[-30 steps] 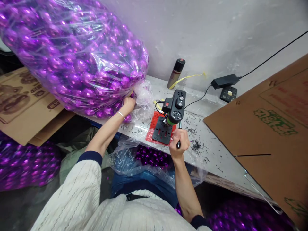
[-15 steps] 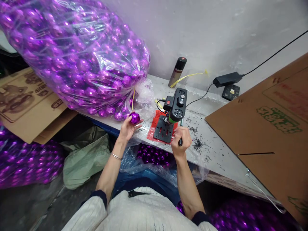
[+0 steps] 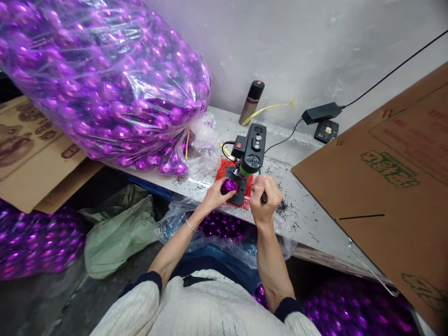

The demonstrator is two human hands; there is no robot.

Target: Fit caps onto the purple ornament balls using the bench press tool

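Observation:
A shiny purple ball (image 3: 229,186) is held between the fingers of my left hand (image 3: 214,195), over the front left of the black base plate (image 3: 241,191) of a small drill press. The press's black motor head (image 3: 255,148) stands above and behind the ball. My right hand (image 3: 266,198) is wrapped round the black-tipped lever (image 3: 263,198) on the press's right side. Under the base plate lies a red sheet (image 3: 220,172). The drill tip is hidden or too small to make out.
A big clear bag of purple balls (image 3: 115,88) fills the upper left. Behind the press are a spray can (image 3: 251,103) and a black power adapter (image 3: 321,113). Cardboard (image 3: 385,177) stands at right. An open bag of balls (image 3: 222,225) lies below the table edge.
My left hand has moved right with the purple ball, from beside the tied bag to the press's base plate. My right hand stays on the lever. The view has shifted slightly.

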